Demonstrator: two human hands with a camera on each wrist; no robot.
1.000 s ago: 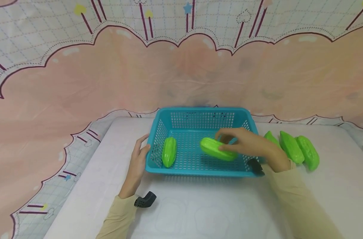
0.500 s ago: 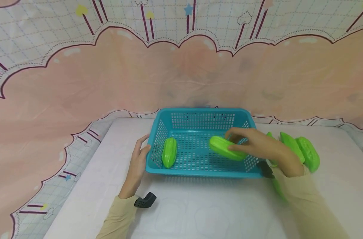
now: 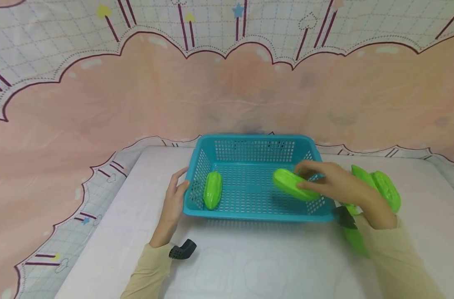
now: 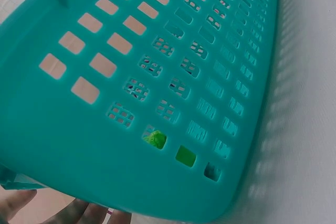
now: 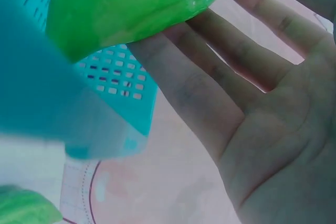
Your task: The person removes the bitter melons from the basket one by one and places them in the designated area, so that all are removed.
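In the head view a blue-green plastic basket [image 3: 257, 216] with perforated walls stands on the white table. My left hand [image 3: 172, 197] holds its left rim; in the left wrist view the fingers [image 4: 94, 214] show at the rim's edge. My right hand [image 3: 335, 182] pinches a bright green, ribbed, oblong vegetable [image 3: 290, 183] between thumb and fingers, over the right part of the basket. The right wrist view shows the fingers [image 5: 184, 87] against this vegetable's underside. A similar green vegetable [image 3: 213, 190] lies lengthwise inside the basket by its left wall.
Right of the basket lie several more green vegetables [image 3: 386, 191], some partly behind the right forearm. One green piece [image 3: 355, 241] lies closer, beside the right sleeve. A cloth with a pink cloud print [image 3: 227, 95] hangs behind the table.
My right hand has moved to the right with the green vegetable, still over the basket. The closer green piece beside the sleeve has come into sight. The left hand stays at the rim.
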